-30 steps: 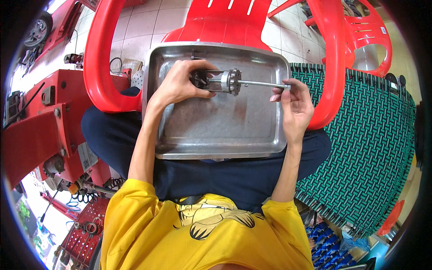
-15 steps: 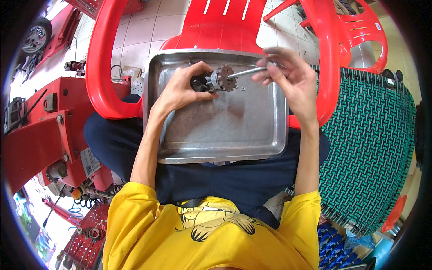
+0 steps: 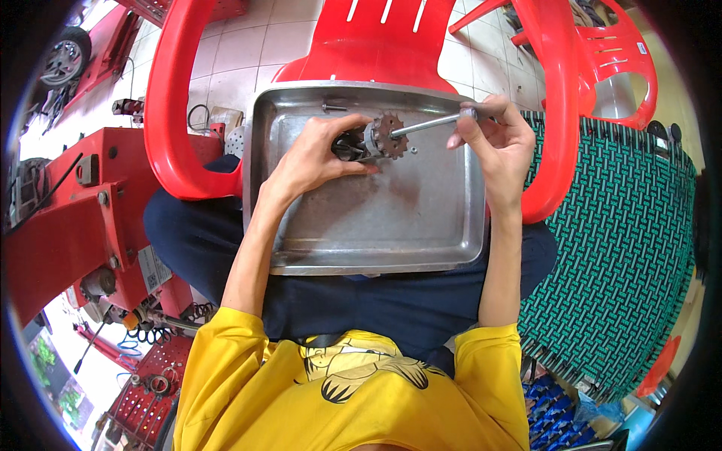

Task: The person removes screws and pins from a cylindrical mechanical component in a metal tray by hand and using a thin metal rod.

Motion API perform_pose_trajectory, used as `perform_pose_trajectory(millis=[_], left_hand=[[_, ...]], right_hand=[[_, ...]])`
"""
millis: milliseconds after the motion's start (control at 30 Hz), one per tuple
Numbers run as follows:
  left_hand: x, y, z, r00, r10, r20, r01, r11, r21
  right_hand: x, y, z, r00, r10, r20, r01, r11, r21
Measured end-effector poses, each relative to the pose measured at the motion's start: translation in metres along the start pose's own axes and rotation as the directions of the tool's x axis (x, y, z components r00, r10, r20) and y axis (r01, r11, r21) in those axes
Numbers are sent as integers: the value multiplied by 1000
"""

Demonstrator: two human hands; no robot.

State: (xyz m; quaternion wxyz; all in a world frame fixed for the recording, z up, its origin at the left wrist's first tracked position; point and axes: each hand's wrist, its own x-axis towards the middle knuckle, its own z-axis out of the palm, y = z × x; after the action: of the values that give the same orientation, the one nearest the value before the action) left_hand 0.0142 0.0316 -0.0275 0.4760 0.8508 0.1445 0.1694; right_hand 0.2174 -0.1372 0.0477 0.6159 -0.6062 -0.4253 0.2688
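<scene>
My left hand point(image 3: 314, 158) is closed around a dark metal part with a toothed sprocket point(image 3: 391, 136) at its right end, held on its side over the tray. A slim metal rod point(image 3: 435, 122) runs from the sprocket's centre up to the right. My right hand point(image 3: 498, 139) pinches the rod's outer end between thumb and fingers, which hide that end. Beneath both hands is a shallow steel tray point(image 3: 368, 263) across my lap. In it lie a small nut point(image 3: 414, 150), just right of the sprocket, and a bolt-like piece point(image 3: 335, 106) near the far wall.
A red plastic chair point(image 3: 383, 45) stands beyond the tray, its arms flanking both sides. Red machinery point(image 3: 68, 218) is close on my left, with a perforated red tool panel point(image 3: 147, 398) below. A green woven surface point(image 3: 609, 248) is on my right, another red chair point(image 3: 620, 64) behind it.
My right hand's fingers, blurred and spread before, now pinch the rod's outer end. The sprocket part and my left hand sit slightly farther right in the picture, as does the tray.
</scene>
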Motion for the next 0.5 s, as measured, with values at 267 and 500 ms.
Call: perform_pose_trajectory(millis=[267, 500], left_hand=[[1, 4, 2, 993, -107, 41, 105, 993, 52], [-2, 2, 4, 998, -48, 42, 46, 998, 44]], right_hand=[[4, -15, 15, 992, 87, -86, -74, 987, 143], [5, -9, 6, 993, 16, -115, -7, 997, 74]])
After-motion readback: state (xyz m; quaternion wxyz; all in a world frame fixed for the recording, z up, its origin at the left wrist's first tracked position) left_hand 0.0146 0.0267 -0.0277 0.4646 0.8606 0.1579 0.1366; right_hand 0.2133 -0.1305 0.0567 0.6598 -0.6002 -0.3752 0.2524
